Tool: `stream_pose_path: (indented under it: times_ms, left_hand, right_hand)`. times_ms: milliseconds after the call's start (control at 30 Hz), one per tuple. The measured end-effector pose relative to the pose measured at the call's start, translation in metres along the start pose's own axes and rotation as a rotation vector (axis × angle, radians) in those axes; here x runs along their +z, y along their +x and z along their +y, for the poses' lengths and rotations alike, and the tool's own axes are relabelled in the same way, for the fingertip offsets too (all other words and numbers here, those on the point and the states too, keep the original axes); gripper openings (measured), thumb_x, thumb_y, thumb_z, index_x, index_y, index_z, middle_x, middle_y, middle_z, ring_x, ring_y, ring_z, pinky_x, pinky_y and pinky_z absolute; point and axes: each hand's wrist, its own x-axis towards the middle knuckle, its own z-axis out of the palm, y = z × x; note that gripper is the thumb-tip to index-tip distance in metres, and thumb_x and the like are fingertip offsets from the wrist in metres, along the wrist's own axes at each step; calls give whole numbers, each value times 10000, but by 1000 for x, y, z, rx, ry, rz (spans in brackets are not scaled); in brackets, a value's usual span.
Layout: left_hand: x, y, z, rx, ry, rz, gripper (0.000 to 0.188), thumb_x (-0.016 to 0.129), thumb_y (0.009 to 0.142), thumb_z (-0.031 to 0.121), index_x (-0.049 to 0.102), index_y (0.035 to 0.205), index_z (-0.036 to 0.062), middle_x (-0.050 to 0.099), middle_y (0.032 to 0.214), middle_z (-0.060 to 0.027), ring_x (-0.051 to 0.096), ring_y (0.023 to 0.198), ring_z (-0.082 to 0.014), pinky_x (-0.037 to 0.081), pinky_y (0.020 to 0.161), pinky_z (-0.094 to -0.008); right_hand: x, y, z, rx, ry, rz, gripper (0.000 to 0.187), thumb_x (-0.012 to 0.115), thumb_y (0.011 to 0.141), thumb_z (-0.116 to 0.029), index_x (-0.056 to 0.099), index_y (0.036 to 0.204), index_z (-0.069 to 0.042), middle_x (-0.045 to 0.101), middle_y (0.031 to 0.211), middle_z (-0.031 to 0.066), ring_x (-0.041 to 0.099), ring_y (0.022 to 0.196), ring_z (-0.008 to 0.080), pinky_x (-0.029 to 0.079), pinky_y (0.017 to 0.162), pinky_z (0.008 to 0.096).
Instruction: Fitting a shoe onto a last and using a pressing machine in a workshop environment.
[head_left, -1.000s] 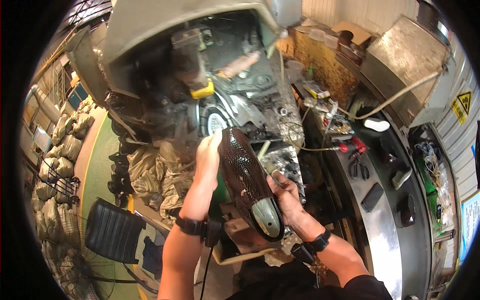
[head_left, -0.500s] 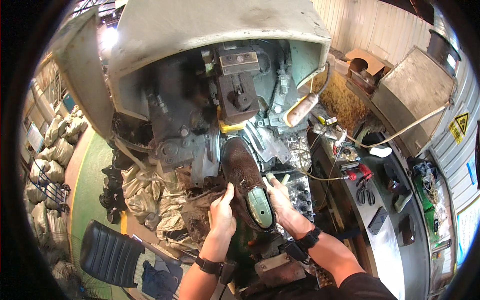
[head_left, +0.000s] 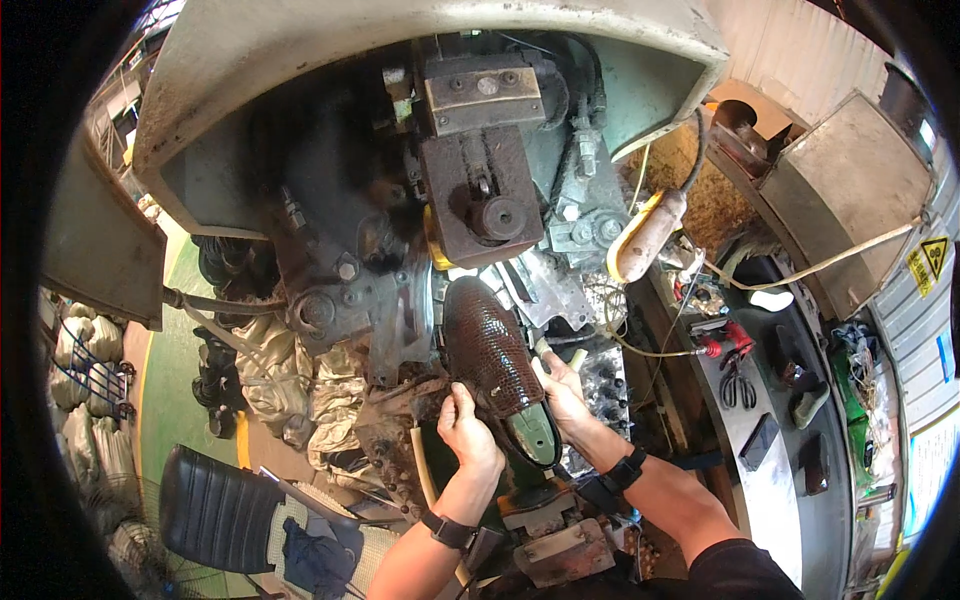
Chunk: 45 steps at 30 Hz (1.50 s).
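Note:
A dark brown shoe upper (head_left: pixel 487 345) with a glossy scaled pattern is stretched over a green shoe last (head_left: pixel 537 432). Its toe points away from me, at the jaws of a large machine (head_left: pixel 480 190); whether the toe touches them I cannot tell. On the left side, my left hand (head_left: pixel 468 432) holds the upper near the heel, thumb and fingers closed against it. My right hand (head_left: pixel 562 395) grips the opposite side, its fingers partly hidden. A metal block (head_left: pixel 565 550) of the machine lies below the heel.
The machine's pale hood (head_left: pixel 430 35) arches overhead. A hanging handle (head_left: pixel 645 235) with a yellow edge is at right. Beyond are a bench with a red tool (head_left: pixel 735 340), scissors (head_left: pixel 738 388) and a phone (head_left: pixel 760 440). At left are a black chair (head_left: pixel 215 510) and several sacks (head_left: pixel 275 375).
My view has shifted closer to the machine. The shoe has tilted and rolled so more of its scaled top shows. Both hands stay on its sides, the left slightly lower and farther right.

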Motion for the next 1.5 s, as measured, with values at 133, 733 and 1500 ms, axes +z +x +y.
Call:
stream_pose_path:
  times_ms: [133, 733, 1500]
  left_hand:
    - [5, -2, -3, 13, -46, 52, 271, 588, 1047, 242, 631, 842, 72, 600, 856, 48, 501, 803, -71, 434, 749, -259]
    - [-9, 5, -23, 5, -77, -11, 309, 518, 1077, 311, 649, 1014, 39, 657, 987, 0, 561, 876, -87, 467, 814, -261]
    - [-416, 24, -21, 189, 849, 435, 252, 679, 888, 74, 668, 1127, -6, 692, 951, -70, 649, 883, -180, 544, 787, -309]
  right_hand:
    - [-1, -2, 6, -28, -29, 27, 414, 616, 1021, -151, 401, 1348, -15, 707, 1130, 136, 677, 962, 154, 543, 859, 296]
    - [7, -18, 8, -20, 63, 64, 465, 643, 1000, -114, 430, 1397, 0, 706, 1064, 98, 692, 874, 136, 585, 734, 280]
    - [-238, -48, 16, 223, -425, 492, 1050, 754, 830, -22, 30, 1590, -30, 487, 1454, 252, 623, 1139, 306, 568, 921, 407]
